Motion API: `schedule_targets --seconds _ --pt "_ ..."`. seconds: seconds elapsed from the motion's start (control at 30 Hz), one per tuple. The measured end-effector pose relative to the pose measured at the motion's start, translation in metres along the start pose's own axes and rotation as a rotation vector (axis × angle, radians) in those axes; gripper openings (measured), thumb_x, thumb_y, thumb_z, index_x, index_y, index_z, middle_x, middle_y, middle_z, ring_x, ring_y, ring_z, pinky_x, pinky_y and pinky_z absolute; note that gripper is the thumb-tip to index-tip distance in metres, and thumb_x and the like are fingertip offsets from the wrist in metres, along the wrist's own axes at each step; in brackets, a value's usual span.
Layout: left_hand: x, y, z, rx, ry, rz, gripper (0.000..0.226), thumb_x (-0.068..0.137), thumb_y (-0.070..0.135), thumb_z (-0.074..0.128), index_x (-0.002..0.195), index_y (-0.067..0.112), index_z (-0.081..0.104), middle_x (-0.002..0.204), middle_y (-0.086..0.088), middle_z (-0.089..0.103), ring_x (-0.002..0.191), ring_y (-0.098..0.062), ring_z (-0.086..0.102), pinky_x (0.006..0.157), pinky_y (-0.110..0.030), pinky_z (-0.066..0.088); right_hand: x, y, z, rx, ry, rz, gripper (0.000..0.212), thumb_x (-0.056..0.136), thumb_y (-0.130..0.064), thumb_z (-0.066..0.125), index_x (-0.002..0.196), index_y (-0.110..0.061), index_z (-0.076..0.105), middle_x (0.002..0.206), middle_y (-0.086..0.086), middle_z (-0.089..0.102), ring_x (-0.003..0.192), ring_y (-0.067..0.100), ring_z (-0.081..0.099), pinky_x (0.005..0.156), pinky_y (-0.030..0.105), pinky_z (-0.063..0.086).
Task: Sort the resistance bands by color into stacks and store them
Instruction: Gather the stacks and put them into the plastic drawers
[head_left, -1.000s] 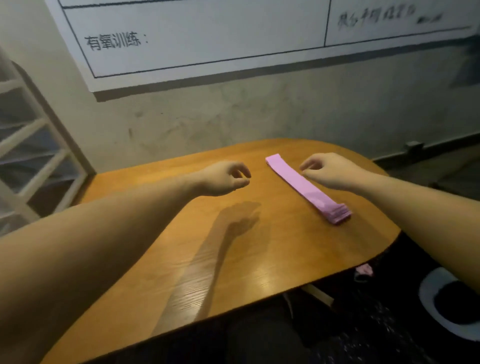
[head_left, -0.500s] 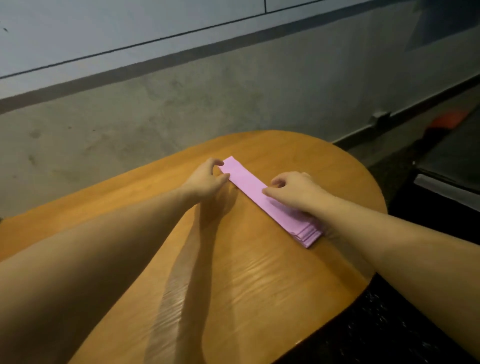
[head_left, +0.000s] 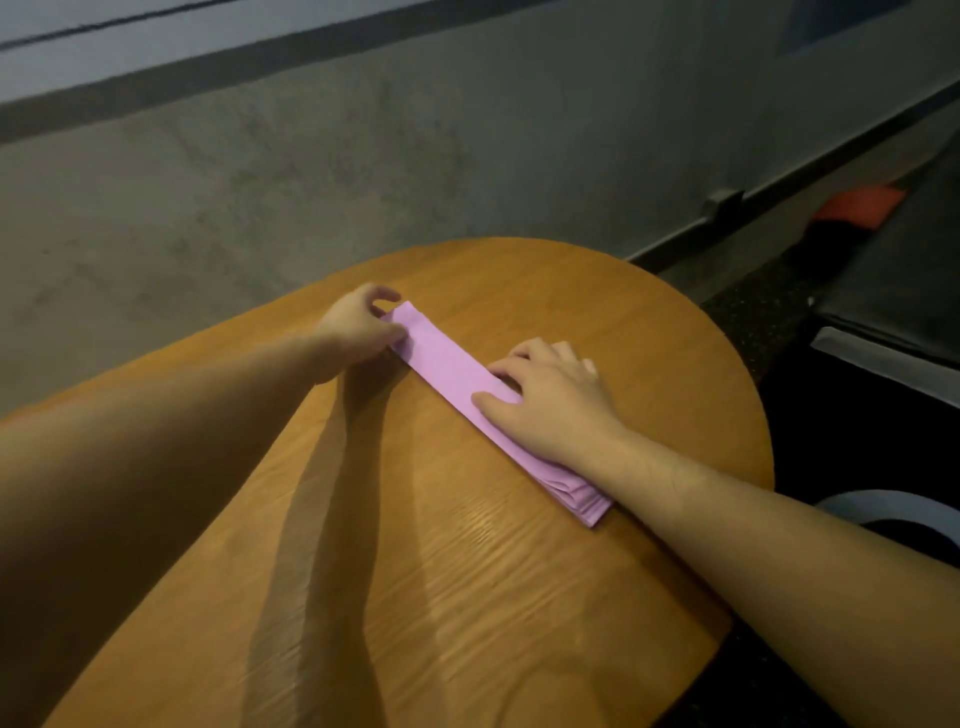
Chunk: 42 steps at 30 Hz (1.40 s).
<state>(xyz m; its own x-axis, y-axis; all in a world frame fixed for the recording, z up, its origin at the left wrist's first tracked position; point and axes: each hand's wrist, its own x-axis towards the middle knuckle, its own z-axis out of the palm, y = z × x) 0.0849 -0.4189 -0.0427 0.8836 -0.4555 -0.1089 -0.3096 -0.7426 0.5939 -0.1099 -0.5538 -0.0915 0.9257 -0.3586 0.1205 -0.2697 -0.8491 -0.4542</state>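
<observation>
Resistance bands (head_left: 447, 364), all pink, lie in one flat stack on the wooden bench (head_left: 519, 597), running diagonally from far left to near right. Layered edges show at the near end of the stack, close to the bench's right rim.

Left hand (head_left: 358, 325) at the far end of the stack: thumb and curled fingers pinch the corner of the bands there. Whether it has the top band alone or several, cannot tell.

Right hand (head_left: 550, 400) lies palm down across the middle-to-near part of the stack, fingers straight and slightly spread, pressing the bands flat against the bench. Thumb rests on the pink surface toward the left edge; fingertips reach past the far edge. Right forearm crosses over the near end of the stack.

Both bare forearms stretch in from the bottom corners; the left one throws a long shadow on the bench.

Surroundings: grey concrete wall (head_left: 363, 156) behind the bench, dark floor to the right, an orange object (head_left: 857, 205) on the floor by the baseboard, blurred.
</observation>
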Motion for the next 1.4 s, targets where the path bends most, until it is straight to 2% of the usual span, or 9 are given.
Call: schedule_targets --seconds 0.1,0.4,0.63,0.8,0.93,1.0,1.13,1.3,1.4 --pt "0.006 0.004 -0.006 0.038 -0.101 -0.050 0.057 0.094 0.024 0.069 0.146 0.021 0.047 0.133 -0.009 0.056 0.115 -0.025 0.059 0.102 -0.038 0.050 -0.002 -0.001 0.000 -0.019 0.006 -0.010 0.047 0.095 -0.060 0.048 0.134 -0.036 0.060 0.137 -0.010 0.048 0.128 0.020 0.039 0.105 0.042 0.033" --pt "-0.010 0.010 -0.009 0.099 -0.097 0.084 0.018 0.091 0.012 0.063 0.109 0.013 0.064 0.103 -0.006 0.065 0.098 -0.021 0.063 0.073 -0.028 0.049 -0.004 -0.003 -0.001 -0.027 0.029 -0.019 0.046 0.095 -0.057 0.050 0.134 -0.034 0.059 0.136 -0.009 0.051 0.128 0.020 0.040 0.104 0.040 0.033" --pt "-0.060 -0.014 -0.047 0.075 0.014 0.323 0.010 0.088 0.005 0.073 0.089 0.008 0.063 0.091 -0.008 0.071 0.085 -0.025 0.066 0.079 -0.044 0.054 -0.010 -0.014 -0.008 -0.072 -0.035 0.015 0.052 0.092 -0.053 0.052 0.140 -0.032 0.052 0.143 -0.003 0.050 0.132 0.024 0.040 0.105 0.041 0.033" --pt "-0.103 -0.046 -0.071 0.050 0.104 0.376 0.019 0.088 0.003 0.072 0.084 0.011 0.055 0.072 0.002 0.061 0.057 0.000 0.050 0.054 -0.016 0.040 -0.023 -0.025 -0.024 0.113 -0.141 0.061 0.045 0.085 -0.041 0.064 0.128 -0.030 0.057 0.122 0.000 0.066 0.112 0.025 0.060 0.095 0.040 0.050" --pt "-0.145 -0.083 -0.089 0.002 0.098 0.383 0.042 0.089 0.000 0.069 0.109 0.035 0.058 0.091 0.004 0.066 0.073 0.009 0.062 0.073 -0.011 0.049 -0.040 -0.038 -0.030 0.002 -0.234 -0.065 0.026 0.089 -0.040 0.066 0.110 -0.026 0.066 0.105 -0.001 0.070 0.096 0.022 0.064 0.083 0.039 0.054" --pt "-0.169 -0.101 -0.094 -0.016 0.075 0.374 0.047 0.091 -0.001 0.066 0.122 0.033 0.060 0.101 0.017 0.069 0.084 0.016 0.062 0.090 -0.016 0.051 -0.047 -0.048 -0.032 -0.059 -0.251 -0.131 0.024 0.091 -0.043 0.066 0.109 -0.027 0.067 0.104 -0.002 0.069 0.096 0.021 0.062 0.080 0.037 0.052" --pt "-0.215 -0.139 -0.105 -0.032 0.121 0.358 0.045 0.091 -0.008 0.063 0.103 0.035 0.061 0.080 0.040 0.065 0.073 0.017 0.060 0.075 -0.004 0.045 -0.054 -0.082 -0.030 -0.151 -0.244 -0.257 0.022 0.091 -0.047 0.063 0.103 -0.028 0.063 0.099 -0.003 0.068 0.093 0.023 0.063 0.071 0.035 0.047" --pt "-0.268 -0.195 -0.126 -0.053 0.242 0.259 0.024 0.095 0.002 0.064 0.096 0.027 0.065 0.085 0.003 0.070 0.070 -0.002 0.061 0.069 -0.018 0.049 -0.056 -0.141 -0.014 -0.258 -0.232 -0.450 0.020 0.095 -0.049 0.058 0.102 -0.030 0.059 0.099 -0.004 0.071 0.093 0.024 0.064 0.066 0.032 0.038" --pt "-0.298 -0.226 -0.134 -0.013 0.293 0.185 0.015 0.096 0.009 0.062 0.103 0.022 0.066 0.095 0.005 0.068 0.083 -0.006 0.064 0.078 -0.029 0.051 -0.055 -0.178 0.002 -0.295 -0.232 -0.552 0.024 0.096 -0.048 0.056 0.111 -0.030 0.061 0.109 -0.003 0.071 0.099 0.026 0.063 0.069 0.032 0.040"
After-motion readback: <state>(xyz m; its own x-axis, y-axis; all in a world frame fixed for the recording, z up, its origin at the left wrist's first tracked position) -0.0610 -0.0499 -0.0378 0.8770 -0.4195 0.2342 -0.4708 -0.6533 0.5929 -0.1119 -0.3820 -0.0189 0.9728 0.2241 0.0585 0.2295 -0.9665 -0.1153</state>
